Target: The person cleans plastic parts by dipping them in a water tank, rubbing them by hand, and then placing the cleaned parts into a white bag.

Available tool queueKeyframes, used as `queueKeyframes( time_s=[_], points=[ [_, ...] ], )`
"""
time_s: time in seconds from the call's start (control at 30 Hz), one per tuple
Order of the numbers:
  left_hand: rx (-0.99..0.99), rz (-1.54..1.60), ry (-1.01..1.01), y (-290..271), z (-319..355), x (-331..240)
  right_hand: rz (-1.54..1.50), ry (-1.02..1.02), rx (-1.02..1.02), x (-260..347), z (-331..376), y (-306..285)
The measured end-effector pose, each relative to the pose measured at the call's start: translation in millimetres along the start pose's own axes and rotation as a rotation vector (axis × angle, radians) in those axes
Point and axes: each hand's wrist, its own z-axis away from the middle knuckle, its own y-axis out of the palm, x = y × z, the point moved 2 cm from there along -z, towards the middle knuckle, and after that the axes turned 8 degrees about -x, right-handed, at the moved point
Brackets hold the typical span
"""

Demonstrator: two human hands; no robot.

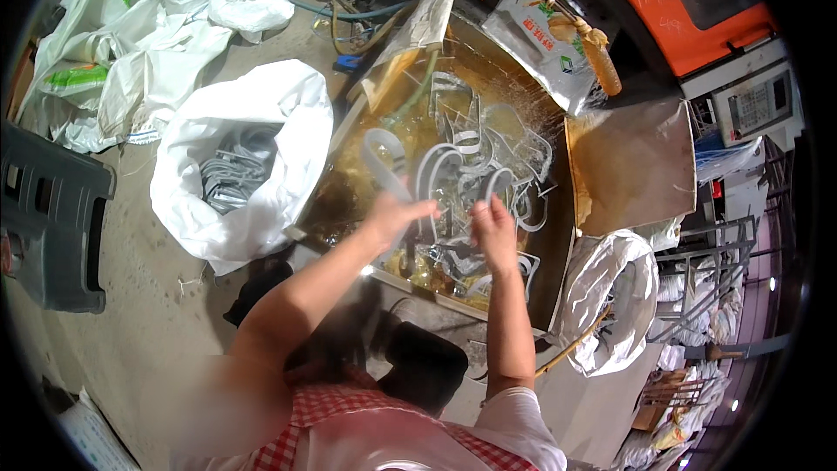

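Observation:
Over a water-filled metal tank [555,296], my left hand [392,216] is closed around a grey curved plastic strip [377,146], which loops up beyond the fingers. My right hand [495,231] pinches the lower end of another grey curved plastic piece [499,178]. More grey curved strips [433,166] stand between the two hands; whether either hand holds them, I cannot tell. Several thin looped grey parts [475,135] lie tangled in the yellowish water around and beyond my hands.
Left of the tank stands an open white sack [187,179] with grey parts [240,170] inside. Another sack [641,279] stands at the tank's right. A dark plastic stool [57,218] is far left, an orange machine [649,0] at the upper right. A cardboard flap [632,161] leans outward.

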Motion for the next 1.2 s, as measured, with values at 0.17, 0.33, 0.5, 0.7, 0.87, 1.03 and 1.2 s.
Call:
queueKeyframes(
  time_s=[0.17,0.33,0.5,0.7,0.87,1.03,1.2],
  points=[
    [0.052,-0.155,0.225,19.4,6.3,4.5,-0.018,-0.042,-0.114,38.7,0.1,-5.1],
    [0.176,-0.683,0.146,26.5,9.4,35.7,-0.165,-0.049,0.268,50.6,20.2,41.5],
    [0.333,-1.161,-0.023,22.4,11.3,31.2,0.014,-0.027,0.162,21.3,15.4,39.7],
    [0.064,-0.662,0.072,15.4,1.8,11.0,0.112,-0.144,0.083,1.8,0.8,8.9],
    [-0.089,-0.934,1.142,20.8,16.6,-47.7,0.952,-0.5,0.494,71.5,12.5,19.9],
    [0.29,-1.268,0.585,24.2,24.0,-51.7,1.105,-0.918,0.641,97.0,13.0,39.2],
    [0.476,-1.165,0.129,-2.2,12.2,-20.9,0.93,-1.011,0.578,83.5,11.0,60.2]
  ],
)
